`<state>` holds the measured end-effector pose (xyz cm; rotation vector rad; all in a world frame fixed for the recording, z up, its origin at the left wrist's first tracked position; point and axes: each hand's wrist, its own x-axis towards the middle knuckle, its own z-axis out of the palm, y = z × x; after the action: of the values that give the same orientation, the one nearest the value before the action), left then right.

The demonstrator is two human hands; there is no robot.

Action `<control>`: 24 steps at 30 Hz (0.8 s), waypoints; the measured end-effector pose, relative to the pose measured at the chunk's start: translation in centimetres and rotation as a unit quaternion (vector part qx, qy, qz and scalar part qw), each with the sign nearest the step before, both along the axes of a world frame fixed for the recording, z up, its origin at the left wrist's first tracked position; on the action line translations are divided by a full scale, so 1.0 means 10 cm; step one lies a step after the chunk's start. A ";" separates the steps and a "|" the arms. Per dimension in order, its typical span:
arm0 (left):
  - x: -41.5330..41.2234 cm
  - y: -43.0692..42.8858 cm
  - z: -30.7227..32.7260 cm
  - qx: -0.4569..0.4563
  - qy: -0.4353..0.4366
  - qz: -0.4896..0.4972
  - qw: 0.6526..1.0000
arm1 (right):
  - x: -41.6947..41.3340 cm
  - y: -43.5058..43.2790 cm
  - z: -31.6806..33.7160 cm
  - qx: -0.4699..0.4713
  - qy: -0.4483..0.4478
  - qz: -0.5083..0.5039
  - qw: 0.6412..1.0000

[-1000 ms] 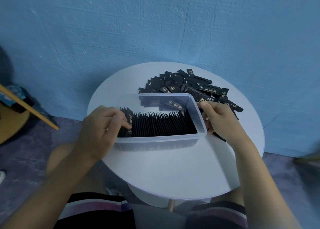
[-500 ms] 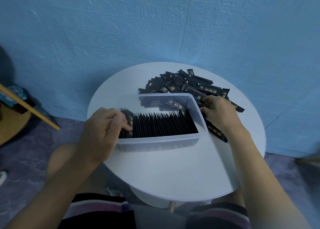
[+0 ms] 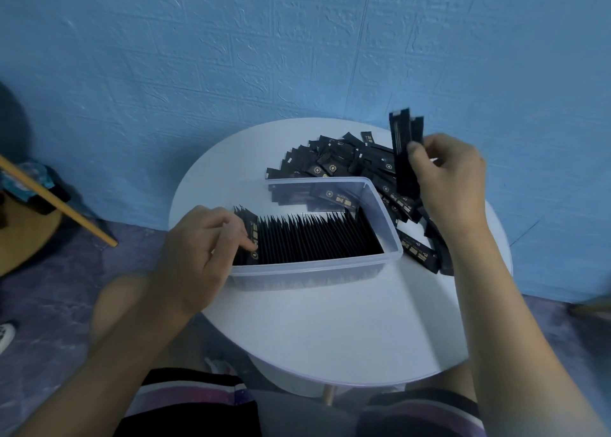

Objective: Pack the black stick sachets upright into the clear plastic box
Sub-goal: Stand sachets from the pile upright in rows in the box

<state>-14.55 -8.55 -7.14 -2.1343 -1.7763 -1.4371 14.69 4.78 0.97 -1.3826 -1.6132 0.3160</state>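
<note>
Starting from the left, the left hand (image 3: 198, 255) curls its grip on the leftmost sachets of the packed row (image 3: 314, 238). This row stands upright inside the clear plastic box (image 3: 314, 266) and runs along nearly its whole length. Where free room remains in the box I cannot tell surely. Farther right and higher, the right hand (image 3: 453, 185) has its grip clamped on a held bundle (image 3: 405, 149) of black stick sachets. The long axis of the bundle is nearly vertical, above the loose pile (image 3: 334, 162). So the bundle lies up and to the right of the box, and I judge it must travel left and down without tilting. The box sits on a round white desk (image 3: 330, 331), with the pile behind it and beside its right wall. A wooden stick (image 3: 56, 202) slants at far left above the dark floor (image 3: 66, 288), and a blue textured wall (image 3: 297, 40) stands behind.
</note>
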 end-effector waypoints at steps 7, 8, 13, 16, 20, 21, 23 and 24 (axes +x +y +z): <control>0.04 -0.06 0.05 -0.023 0.039 -0.008 0.999 | -0.79 -0.54 0.03 -0.205 -0.037 0.223 0.952; 0.04 -0.06 0.05 -0.027 0.045 -0.011 0.999 | -0.88 -0.57 -0.02 -0.231 -0.076 0.228 0.943; 0.02 -0.08 0.07 -0.037 0.057 -0.029 0.997 | -1.14 -0.61 -0.17 -0.292 -0.167 0.261 0.905; 0.00 -0.07 0.07 -0.040 0.069 -0.035 0.996 | -1.21 -0.54 -0.24 -0.307 -0.166 0.288 0.892; -0.04 -0.07 0.07 -0.045 0.075 -0.056 0.995 | -1.22 -0.48 -0.26 -0.403 -0.048 0.334 0.851; -0.04 -0.08 0.07 -0.044 0.080 -0.060 0.994 | -1.21 -0.47 -0.25 -0.414 -0.038 0.341 0.843; -0.04 -0.10 0.08 -0.032 0.105 -0.057 0.992 | -1.19 -0.45 -0.23 -0.423 -0.032 0.354 0.833; -0.04 -0.11 0.08 -0.017 0.126 -0.044 0.991 | -1.19 -0.43 -0.22 -0.427 -0.032 0.360 0.829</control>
<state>-14.91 -9.62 -6.30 -2.3163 -1.6472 -1.0990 2.78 0.43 -1.25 -1.3073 -2.1189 1.6180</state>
